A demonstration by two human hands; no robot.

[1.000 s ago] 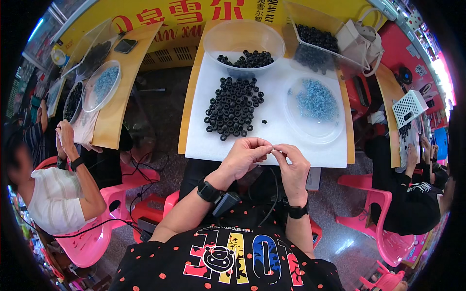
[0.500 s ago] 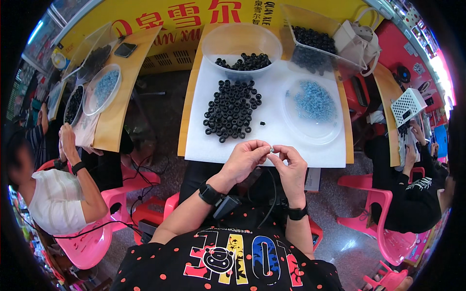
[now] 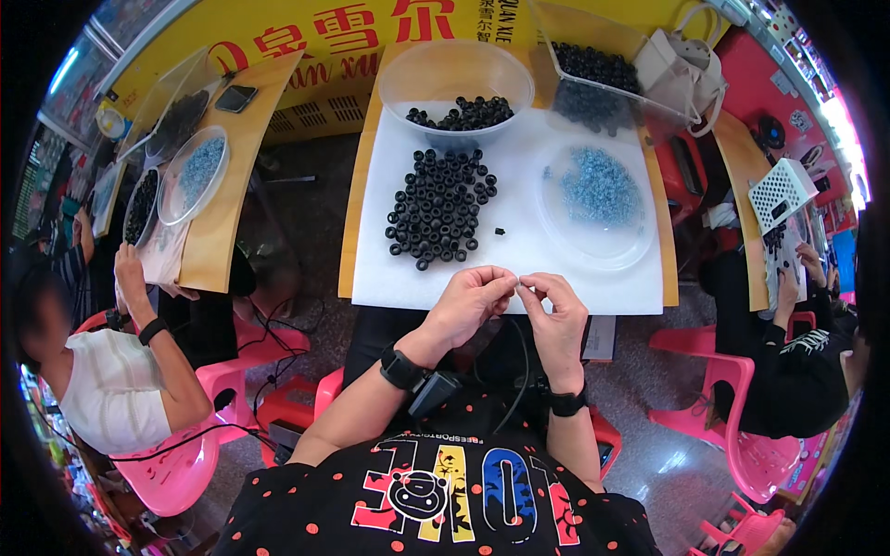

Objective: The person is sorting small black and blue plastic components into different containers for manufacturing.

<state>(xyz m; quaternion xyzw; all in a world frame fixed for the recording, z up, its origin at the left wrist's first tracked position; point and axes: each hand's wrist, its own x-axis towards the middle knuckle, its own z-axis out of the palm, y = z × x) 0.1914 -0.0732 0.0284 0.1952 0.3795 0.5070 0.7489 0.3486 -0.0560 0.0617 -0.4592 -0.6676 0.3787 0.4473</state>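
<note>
Across white mat [image 3: 399,289], black rings [image 3: 440,199] lie loose, many apparently unworked; left hand [image 3: 475,295], right hand [image 3: 559,313] each pinched, nearly meeting, anything between too small to tell; blue bits [image 3: 601,187] heap on clear plate [image 3: 603,256]; finished amount unclear.

Open mat [image 3: 514,190] between, beads [image 3: 436,206] left, dish [image 3: 593,248] right
</note>
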